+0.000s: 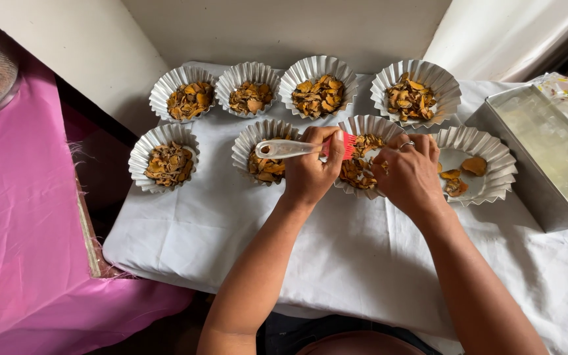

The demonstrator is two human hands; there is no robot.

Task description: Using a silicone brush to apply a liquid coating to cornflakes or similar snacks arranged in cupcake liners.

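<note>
Right now a small brush (297, 148) with red bristles and a pale handle sits clasped in the left hand (310, 172), over a fluted foil cup (363, 125) of dry orange-brown slices. The right hand (410, 172) pinches at that cup's contents, its grip closed on slices, I judge. Thin crinkled foil could tip and spill onto the white-clothed counter (350, 263). A steel tray (547, 158) lies nearby.

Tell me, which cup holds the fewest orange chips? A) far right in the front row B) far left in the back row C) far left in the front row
A: the front right cup shows mostly bare bottom with a few chips; the others are well filled.
</note>
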